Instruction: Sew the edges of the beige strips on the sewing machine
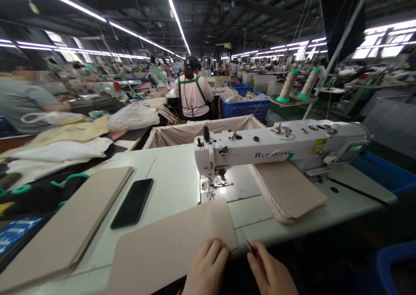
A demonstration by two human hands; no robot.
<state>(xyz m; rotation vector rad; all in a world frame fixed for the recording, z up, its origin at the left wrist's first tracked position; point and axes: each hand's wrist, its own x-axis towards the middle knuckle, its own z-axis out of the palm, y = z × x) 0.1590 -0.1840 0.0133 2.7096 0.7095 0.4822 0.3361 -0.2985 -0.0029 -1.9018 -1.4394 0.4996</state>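
Observation:
My left hand (206, 267) sits at the near edge of the table, gripping the lower right corner of a flat beige panel (169, 247), which may be leather or card. My right hand (269, 271) is just to its right, off the panel, pinching a small dark pointed tool (252, 250); its exact kind is hard to tell. Ahead stands a white R LOXXIANG sewing machine (279, 145) on a white work table (175, 178). A thick stack of beige panels (287, 191) lies under its arm, and another stack (65, 225) lies at the left, beside a black phone (131, 203).
A seated person in grey (29, 104) works at the left among white bags and fabric. Behind the table are a fabric-lined bin (198, 130) and a blue crate (245, 108). A person in a pink top (193, 97) stands beyond. Thread cones (289, 84) stand on a stand at right.

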